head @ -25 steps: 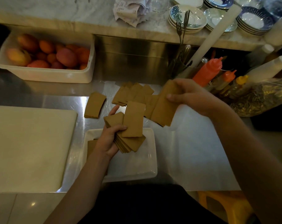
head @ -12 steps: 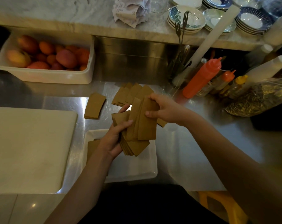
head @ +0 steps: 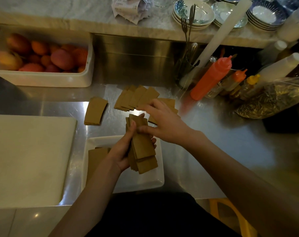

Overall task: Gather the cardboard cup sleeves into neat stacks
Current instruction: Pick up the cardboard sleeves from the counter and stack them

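My left hand (head: pixel 123 153) grips a thick stack of brown cardboard cup sleeves (head: pixel 142 151), held on edge above a white tray (head: pixel 145 183). My right hand (head: pixel 164 124) rests against the top of that stack, thumb on its face and fingers spread over the loose sleeves behind. A fanned row of sleeves (head: pixel 136 97) lies flat on the steel counter farther back. One single sleeve (head: pixel 95 111) lies apart to the left. Another sleeve (head: pixel 97 155) sits in the tray, partly hidden by my left wrist.
A white cutting board (head: pixel 29 159) covers the counter's left. A white tub of fruit (head: pixel 42 77) stands at the back left. Squeeze bottles (head: pixel 212 77), a utensil holder (head: pixel 188 72) and a plastic bag (head: pixel 272 98) crowd the back right. Stacked bowls (head: pixel 193 12) sit on the marble ledge.
My right hand brought a few sleeves from the right onto the stack in my left hand and now presses them in. The fanned stack has closed into a tighter bundle.
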Motion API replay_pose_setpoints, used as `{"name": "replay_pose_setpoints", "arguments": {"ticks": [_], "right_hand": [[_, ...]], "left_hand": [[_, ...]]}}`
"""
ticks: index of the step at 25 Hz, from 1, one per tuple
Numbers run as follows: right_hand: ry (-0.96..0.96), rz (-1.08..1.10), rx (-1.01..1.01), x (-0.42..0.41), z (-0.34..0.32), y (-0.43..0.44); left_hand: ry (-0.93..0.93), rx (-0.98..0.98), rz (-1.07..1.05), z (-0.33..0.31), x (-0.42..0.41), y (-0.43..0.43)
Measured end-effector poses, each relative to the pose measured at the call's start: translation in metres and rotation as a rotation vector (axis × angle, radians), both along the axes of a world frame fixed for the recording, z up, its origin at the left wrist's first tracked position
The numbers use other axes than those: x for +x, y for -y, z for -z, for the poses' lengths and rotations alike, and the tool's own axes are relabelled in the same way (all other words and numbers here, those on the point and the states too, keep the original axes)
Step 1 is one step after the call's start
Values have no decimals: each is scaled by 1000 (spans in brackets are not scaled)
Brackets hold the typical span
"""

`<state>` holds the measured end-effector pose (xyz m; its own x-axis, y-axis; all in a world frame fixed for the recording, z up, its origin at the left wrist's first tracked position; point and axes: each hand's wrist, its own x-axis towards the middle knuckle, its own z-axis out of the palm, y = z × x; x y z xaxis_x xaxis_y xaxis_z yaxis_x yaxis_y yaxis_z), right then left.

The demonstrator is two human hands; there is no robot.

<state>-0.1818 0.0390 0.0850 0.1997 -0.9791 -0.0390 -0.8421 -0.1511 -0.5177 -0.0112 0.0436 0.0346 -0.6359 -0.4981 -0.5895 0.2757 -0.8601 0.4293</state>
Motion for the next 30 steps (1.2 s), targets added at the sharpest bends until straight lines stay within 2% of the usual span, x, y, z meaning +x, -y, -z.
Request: {"name": "replay_pose_setpoints", "arguments": {"ticks": [4,6,8,12,15,23,27,30], "right_hand": [[207,284,67,-30,23,3],[180,382,178,-54,46,3],[72,424,308,-73,67,4],[-163,314,403,-86,88,15],[-263,248,428,-80,102,32],[-523,32,330,-63,126,63],[-379,121,396,-64,129,65],[-170,235,452,-74,129,64]], "left_hand": [[-125,-7,-70,5,3,5],[-187,48,-147,10,5,8],[-227,92,-213,15,7,13],[-238,115,-237,21,1,18],[-204,148,-260,21,-1,22],[-183,119,-232,15,-9,36],[-148,111,-206,14,-11,39],[-147,102,-199,14,-11,41]]}}
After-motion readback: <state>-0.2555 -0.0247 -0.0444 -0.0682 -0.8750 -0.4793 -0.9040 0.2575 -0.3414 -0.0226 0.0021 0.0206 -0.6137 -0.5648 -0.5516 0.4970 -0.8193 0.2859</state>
